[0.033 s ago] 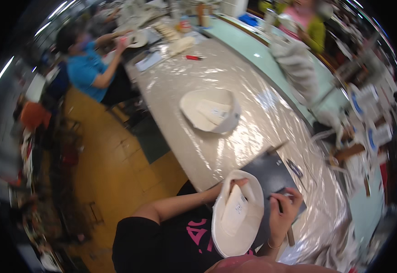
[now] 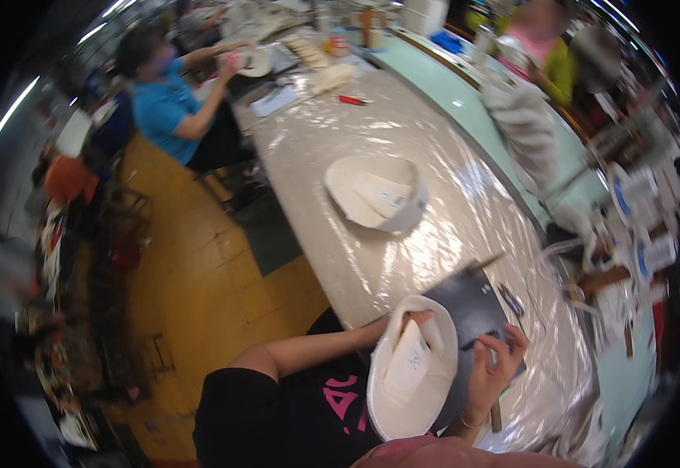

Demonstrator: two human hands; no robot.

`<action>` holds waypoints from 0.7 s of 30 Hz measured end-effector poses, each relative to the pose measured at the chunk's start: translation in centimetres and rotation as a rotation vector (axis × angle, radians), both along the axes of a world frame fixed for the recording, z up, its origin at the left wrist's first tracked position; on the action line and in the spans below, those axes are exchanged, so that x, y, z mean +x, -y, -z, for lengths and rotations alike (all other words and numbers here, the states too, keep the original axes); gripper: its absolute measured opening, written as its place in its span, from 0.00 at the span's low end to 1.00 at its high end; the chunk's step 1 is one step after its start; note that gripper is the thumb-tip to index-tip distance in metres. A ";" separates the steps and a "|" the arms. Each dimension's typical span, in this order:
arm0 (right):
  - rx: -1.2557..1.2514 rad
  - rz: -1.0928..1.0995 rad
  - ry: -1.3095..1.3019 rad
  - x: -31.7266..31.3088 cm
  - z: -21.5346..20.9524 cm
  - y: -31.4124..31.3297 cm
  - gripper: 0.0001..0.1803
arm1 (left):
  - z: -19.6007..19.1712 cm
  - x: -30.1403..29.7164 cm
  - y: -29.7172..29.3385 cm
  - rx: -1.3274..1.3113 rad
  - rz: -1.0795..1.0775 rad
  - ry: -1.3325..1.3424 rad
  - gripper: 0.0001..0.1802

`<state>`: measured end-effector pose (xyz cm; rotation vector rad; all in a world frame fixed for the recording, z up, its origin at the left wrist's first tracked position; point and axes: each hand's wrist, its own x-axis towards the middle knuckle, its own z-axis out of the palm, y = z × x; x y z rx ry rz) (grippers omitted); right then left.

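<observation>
My left hand point(image 2: 418, 317) reaches inside the upper end of a cream bowl-shaped fabric piece point(image 2: 427, 396), its fingers closed on the wall; the rest of the hand is hidden behind it. A pale flap with small print point(image 2: 409, 363) lies inside this piece, which is tilted toward me. To its right, my right hand point(image 2: 497, 360) hovers over a dark flat board point(image 2: 465, 306), fingers bent and apart, with nothing visible in them. A second cream bowl-shaped piece point(image 2: 414, 217) with a similar flap stands farther up the table.
Plastic sheeting covers the table point(image 2: 301, 171). Scissors point(image 2: 511, 299) lie beside the board, a stick-like tool point(image 2: 488, 260) at its far corner. A red-handled tool point(image 2: 352, 100) lies farther off. A person in blue point(image 2: 164, 113) works at the far left, another in yellow-green point(image 2: 560, 78) across the table.
The whole scene has shifted slightly right in view. My right hand's fingers have lifted and spread a little; my left hand keeps its hold on the fabric piece.
</observation>
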<state>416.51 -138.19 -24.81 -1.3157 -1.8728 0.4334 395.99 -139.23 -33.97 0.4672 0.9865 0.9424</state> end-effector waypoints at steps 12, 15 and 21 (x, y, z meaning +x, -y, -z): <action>-0.671 -0.175 -1.074 -3.8 8.0 -7.7 0.08 | 6.2 1.2 -2.0 0.388 -0.088 0.090 0.27; -0.770 -0.043 -1.003 -4.0 8.8 -8.5 0.08 | 6.7 1.5 -2.3 0.383 -0.128 0.181 0.27; -0.872 -0.209 -1.027 -2.2 8.2 -10.0 0.05 | 4.2 1.0 -1.1 0.302 -0.098 0.211 0.27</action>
